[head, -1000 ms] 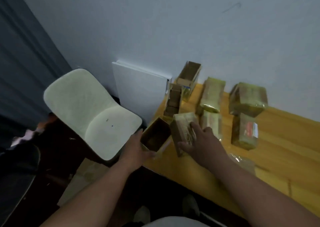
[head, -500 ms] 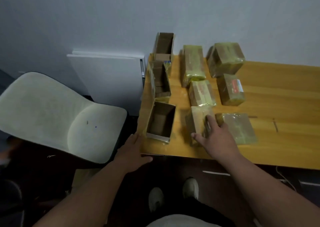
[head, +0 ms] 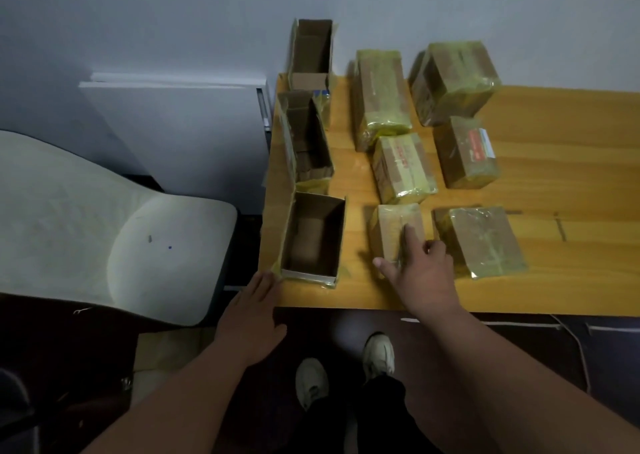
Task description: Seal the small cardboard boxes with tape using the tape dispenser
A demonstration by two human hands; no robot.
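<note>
Since the earlier frame your left hand [head: 254, 310] has let go of the open box [head: 313, 242], now hovering flat, fingers straight, at the table [head: 571, 163] corner, lower centre. Your right hand [head: 420, 270] rests outstretched fingers on a taped box [head: 391, 228]. Sealed boxes [head: 453, 79] fill upper right.
</note>
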